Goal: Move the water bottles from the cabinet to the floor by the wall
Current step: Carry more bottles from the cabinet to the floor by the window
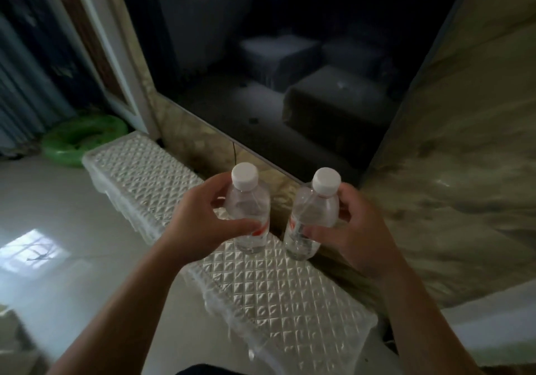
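1. The left hand (200, 221) grasps the left bottle (249, 209), clear with a white cap, thumb and fingers curled round its body.
2. The right hand (356, 229) grasps the right bottle (313, 215), just beside the first at its 3 o'clock.
3. Both bases hang low over the white diamond-embossed worktop (275, 296); I cannot tell whether they touch it.
4. A green ring (84, 139) lies at 10 o'clock and a dark screen (290, 70) at 12.

1. Glossy pale floor (58, 200), on which a bright window reflection (32, 251) is cast.
2. Marbled wall (478, 157), in which a dark reflective panel (261, 55) is set.
3. Low white embossed unit (284, 302), placed along it.
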`<state>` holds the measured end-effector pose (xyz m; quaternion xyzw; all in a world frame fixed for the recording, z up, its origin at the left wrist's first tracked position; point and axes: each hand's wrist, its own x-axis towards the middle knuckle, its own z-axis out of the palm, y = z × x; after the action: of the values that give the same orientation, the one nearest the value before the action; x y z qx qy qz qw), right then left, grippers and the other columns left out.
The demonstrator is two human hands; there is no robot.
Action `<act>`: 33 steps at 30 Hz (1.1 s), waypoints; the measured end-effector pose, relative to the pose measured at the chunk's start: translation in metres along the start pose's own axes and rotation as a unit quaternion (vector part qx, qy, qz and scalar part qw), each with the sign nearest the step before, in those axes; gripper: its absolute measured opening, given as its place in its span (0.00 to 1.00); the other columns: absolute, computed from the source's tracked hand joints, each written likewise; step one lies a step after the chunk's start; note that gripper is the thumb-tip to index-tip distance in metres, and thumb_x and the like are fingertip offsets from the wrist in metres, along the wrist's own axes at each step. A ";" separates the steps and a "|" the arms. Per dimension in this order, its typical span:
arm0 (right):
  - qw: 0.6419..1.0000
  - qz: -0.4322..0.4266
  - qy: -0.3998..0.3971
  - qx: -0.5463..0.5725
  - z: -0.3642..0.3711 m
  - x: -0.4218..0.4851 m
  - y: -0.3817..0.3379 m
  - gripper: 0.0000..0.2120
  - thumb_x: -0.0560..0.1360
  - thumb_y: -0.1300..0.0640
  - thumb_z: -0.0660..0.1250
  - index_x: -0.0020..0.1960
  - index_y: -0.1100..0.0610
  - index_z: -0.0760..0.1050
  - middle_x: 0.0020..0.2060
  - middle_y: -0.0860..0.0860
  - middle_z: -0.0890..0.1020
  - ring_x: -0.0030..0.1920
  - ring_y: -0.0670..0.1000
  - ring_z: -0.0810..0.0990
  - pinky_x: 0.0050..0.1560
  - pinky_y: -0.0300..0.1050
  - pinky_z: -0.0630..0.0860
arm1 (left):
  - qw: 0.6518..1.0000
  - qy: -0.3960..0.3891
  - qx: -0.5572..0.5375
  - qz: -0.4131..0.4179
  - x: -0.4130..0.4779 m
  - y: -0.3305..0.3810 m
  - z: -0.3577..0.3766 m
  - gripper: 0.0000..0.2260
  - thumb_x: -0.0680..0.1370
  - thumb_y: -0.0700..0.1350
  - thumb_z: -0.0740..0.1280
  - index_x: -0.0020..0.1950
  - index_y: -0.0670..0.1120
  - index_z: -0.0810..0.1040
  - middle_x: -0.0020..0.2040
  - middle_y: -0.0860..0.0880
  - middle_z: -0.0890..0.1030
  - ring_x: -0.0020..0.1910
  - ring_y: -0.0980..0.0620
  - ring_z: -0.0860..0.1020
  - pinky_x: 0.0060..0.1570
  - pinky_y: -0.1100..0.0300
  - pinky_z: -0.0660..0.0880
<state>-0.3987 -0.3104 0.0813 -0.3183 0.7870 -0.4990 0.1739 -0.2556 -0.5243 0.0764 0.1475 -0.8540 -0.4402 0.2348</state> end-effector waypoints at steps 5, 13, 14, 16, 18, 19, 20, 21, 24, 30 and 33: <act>0.999 -0.015 -0.029 -0.004 0.045 0.015 -0.024 0.33 0.63 0.51 0.81 0.63 0.40 0.71 0.54 0.37 0.80 0.53 0.36 0.78 0.54 0.44 0.78 | 1.000 0.025 0.005 -0.018 -0.017 -0.028 -0.047 0.34 0.60 0.61 0.79 0.64 0.55 0.76 0.54 0.60 0.81 0.54 0.59 0.81 0.52 0.55 0.80; 0.996 -0.039 -0.085 -0.007 0.165 0.043 -0.081 0.31 0.63 0.52 0.81 0.62 0.45 0.73 0.52 0.41 0.82 0.50 0.39 0.81 0.46 0.37 0.77 | 0.995 0.081 -0.016 -0.061 -0.056 -0.080 -0.151 0.34 0.59 0.59 0.80 0.63 0.54 0.77 0.55 0.57 0.82 0.56 0.56 0.80 0.54 0.53 0.80; 0.995 -0.043 -0.094 -0.004 0.181 0.045 -0.087 0.31 0.63 0.53 0.81 0.62 0.45 0.73 0.52 0.42 0.82 0.51 0.40 0.81 0.48 0.40 0.79 | 0.994 0.088 -0.016 -0.066 -0.062 -0.087 -0.164 0.34 0.59 0.58 0.80 0.63 0.54 0.77 0.55 0.57 0.82 0.55 0.57 0.81 0.53 0.56 0.80; 0.993 -0.050 -0.108 -0.001 0.214 0.050 -0.100 0.31 0.62 0.53 0.82 0.61 0.46 0.74 0.51 0.42 0.83 0.51 0.41 0.82 0.50 0.44 0.81 | 0.991 0.103 -0.024 -0.077 -0.075 -0.100 -0.192 0.33 0.59 0.56 0.81 0.62 0.53 0.78 0.53 0.57 0.83 0.53 0.58 0.81 0.51 0.61 0.79; 0.991 -0.058 -0.121 0.004 0.245 0.056 -0.111 0.32 0.60 0.52 0.83 0.61 0.45 0.74 0.52 0.43 0.83 0.52 0.44 0.81 0.53 0.49 0.81 | 0.988 0.123 -0.033 -0.086 -0.087 -0.113 -0.219 0.33 0.57 0.56 0.82 0.59 0.53 0.78 0.51 0.56 0.84 0.52 0.58 0.82 0.49 0.66 0.77; 0.990 -0.063 -0.128 0.007 0.260 0.059 -0.116 0.33 0.60 0.52 0.83 0.61 0.45 0.74 0.52 0.44 0.83 0.53 0.45 0.81 0.54 0.52 0.81 | 0.986 0.132 -0.032 -0.093 -0.093 -0.119 -0.231 0.33 0.57 0.57 0.82 0.59 0.53 0.79 0.51 0.56 0.84 0.51 0.59 0.82 0.47 0.68 0.76; 0.988 -0.069 -0.137 0.008 0.274 0.063 -0.121 0.33 0.59 0.51 0.83 0.61 0.45 0.74 0.53 0.44 0.83 0.54 0.46 0.81 0.55 0.54 0.80 | 0.985 0.142 -0.030 -0.098 -0.098 -0.125 -0.243 0.33 0.56 0.57 0.81 0.59 0.53 0.79 0.50 0.56 0.84 0.51 0.59 0.82 0.47 0.69 0.76; 0.987 -0.074 -0.145 0.006 0.289 0.065 -0.126 0.33 0.59 0.51 0.83 0.61 0.45 0.74 0.53 0.45 0.83 0.54 0.47 0.81 0.55 0.55 0.80 | 0.983 0.150 -0.026 -0.104 -0.104 -0.133 -0.254 0.33 0.56 0.58 0.80 0.60 0.53 0.78 0.51 0.56 0.83 0.50 0.59 0.82 0.46 0.68 0.77; 0.983 -0.085 -0.165 0.009 0.323 0.071 -0.138 0.35 0.59 0.49 0.83 0.63 0.45 0.73 0.55 0.44 0.82 0.55 0.47 0.81 0.55 0.54 0.80 | 0.980 0.162 -0.015 -0.116 -0.115 -0.151 -0.280 0.34 0.57 0.59 0.80 0.61 0.55 0.78 0.52 0.58 0.83 0.51 0.58 0.82 0.49 0.65 0.78; 0.975 -0.097 -0.202 0.007 0.375 0.091 -0.163 0.32 0.60 0.50 0.83 0.60 0.43 0.73 0.53 0.41 0.82 0.54 0.43 0.80 0.54 0.50 0.81 | 0.971 0.191 -0.014 -0.143 -0.126 -0.185 -0.325 0.35 0.57 0.58 0.81 0.62 0.53 0.78 0.53 0.57 0.84 0.53 0.55 0.82 0.53 0.55 0.80; 0.971 -0.105 -0.214 0.011 0.397 0.112 -0.170 0.31 0.59 0.50 0.83 0.59 0.42 0.74 0.51 0.40 0.82 0.53 0.42 0.80 0.54 0.49 0.81 | 0.965 0.212 -0.019 -0.155 -0.121 -0.204 -0.343 0.35 0.57 0.58 0.81 0.62 0.52 0.79 0.53 0.56 0.84 0.53 0.55 0.82 0.55 0.52 0.80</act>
<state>-0.1912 -0.7047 0.0637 -0.4963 0.6886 -0.4431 0.2885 0.0377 -0.8190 0.0487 0.3631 -0.7430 -0.4463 0.3420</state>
